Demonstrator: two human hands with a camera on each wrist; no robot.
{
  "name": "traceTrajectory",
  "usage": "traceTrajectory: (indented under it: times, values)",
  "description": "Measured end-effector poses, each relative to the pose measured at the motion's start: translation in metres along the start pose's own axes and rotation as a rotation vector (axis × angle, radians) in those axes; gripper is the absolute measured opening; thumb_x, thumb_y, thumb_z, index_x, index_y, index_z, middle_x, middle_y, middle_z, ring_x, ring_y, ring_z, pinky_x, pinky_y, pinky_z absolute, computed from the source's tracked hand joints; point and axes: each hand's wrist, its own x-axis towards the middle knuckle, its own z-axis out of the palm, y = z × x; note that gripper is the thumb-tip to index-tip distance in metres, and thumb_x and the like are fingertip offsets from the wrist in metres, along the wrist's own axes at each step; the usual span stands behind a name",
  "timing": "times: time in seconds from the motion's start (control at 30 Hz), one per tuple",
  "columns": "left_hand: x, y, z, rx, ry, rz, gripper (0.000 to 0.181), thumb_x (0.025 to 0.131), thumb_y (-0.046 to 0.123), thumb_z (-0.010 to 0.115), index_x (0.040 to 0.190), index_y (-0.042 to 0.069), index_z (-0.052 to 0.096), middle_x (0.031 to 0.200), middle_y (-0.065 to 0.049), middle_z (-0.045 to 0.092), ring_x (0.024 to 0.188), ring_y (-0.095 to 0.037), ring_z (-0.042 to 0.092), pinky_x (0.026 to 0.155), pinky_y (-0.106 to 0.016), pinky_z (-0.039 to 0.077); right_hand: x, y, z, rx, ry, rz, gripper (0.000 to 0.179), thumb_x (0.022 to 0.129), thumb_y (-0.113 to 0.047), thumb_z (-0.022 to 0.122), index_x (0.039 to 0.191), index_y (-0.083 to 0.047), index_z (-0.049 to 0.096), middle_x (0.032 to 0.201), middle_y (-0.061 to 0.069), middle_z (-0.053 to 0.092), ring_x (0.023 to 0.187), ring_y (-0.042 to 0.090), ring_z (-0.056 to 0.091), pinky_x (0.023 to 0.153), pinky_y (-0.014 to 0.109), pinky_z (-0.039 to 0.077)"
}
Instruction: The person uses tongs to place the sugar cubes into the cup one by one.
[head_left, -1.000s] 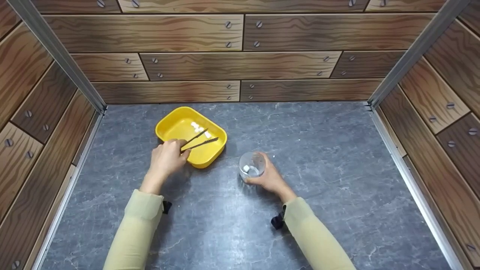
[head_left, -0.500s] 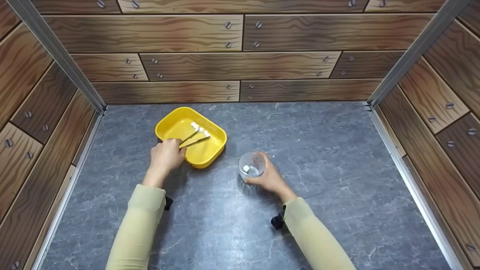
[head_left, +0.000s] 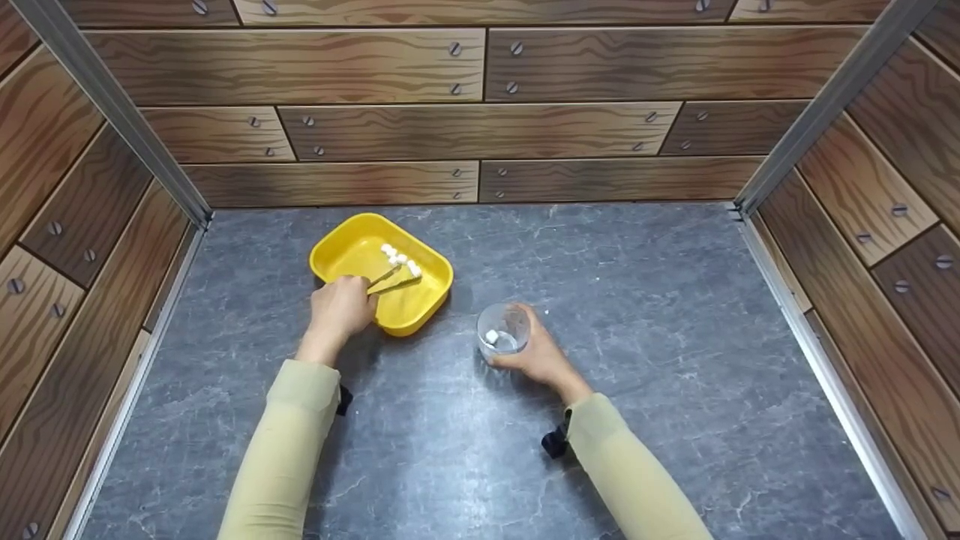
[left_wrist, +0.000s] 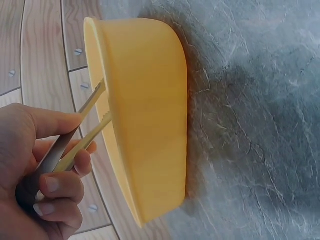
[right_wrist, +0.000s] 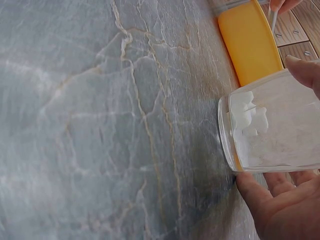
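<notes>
My left hand [head_left: 339, 309] grips metal tongs [left_wrist: 62, 147] over the near rim of a yellow plastic tub [head_left: 349, 259]. The arms of the tongs stand apart, tips down inside the tub close to several small white cubes [head_left: 402, 259]. In the left wrist view the tub's wall hides those tips. My right hand [head_left: 551, 360] holds a clear glass [right_wrist: 290, 125] upright on the floor surface, thumb on one side and fingers on the other. Small white pieces [right_wrist: 248, 114] lie at the bottom of the glass.
The grey marbled surface [head_left: 645, 390] carries a few tiny white specks. Wood-patterned panels [head_left: 375, 67] with metal edge strips [head_left: 832, 390] wall it in at the back and both sides. The tub stands left of the glass, with a gap between.
The tongs dip back toward my wrist, their arms drawing closer together near the cubes. My left forearm shifts right. My right hand and the glass stay in place.
</notes>
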Motion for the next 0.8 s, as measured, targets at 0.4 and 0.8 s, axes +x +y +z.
traceTrajectory:
  times: [0.4,0.8]
  values:
    - [0.0077,0.0059,0.0059,0.046,-0.001,0.022,0.020,0.090,0.019,0.062,0.080,0.003,0.068,0.079,-0.017,0.066,0.068,-0.039,0.063,0.060,-0.056,0.049,-0.0001,-0.0028,-0.0015,-0.043,-0.010,0.026,0.099,0.059,-0.010,0.094,0.142,-0.005,0.039,0.134,0.019,0.052,0.126,0.033,0.048,0.107,0.047,0.032]
    - [0.0093,0.0084,0.0078,0.070,0.002,0.031,0.020,0.089,0.018,0.063,0.076,0.002,0.067,0.078,-0.018,0.066,0.067,-0.040,0.063,0.058,-0.055,0.049,0.0000,-0.0036,-0.0011,-0.034,-0.007,0.041,0.097,0.059,-0.009,0.093,0.141,-0.005,0.041,0.134,0.020,0.052,0.126,0.035,0.048,0.107,0.048,0.032]
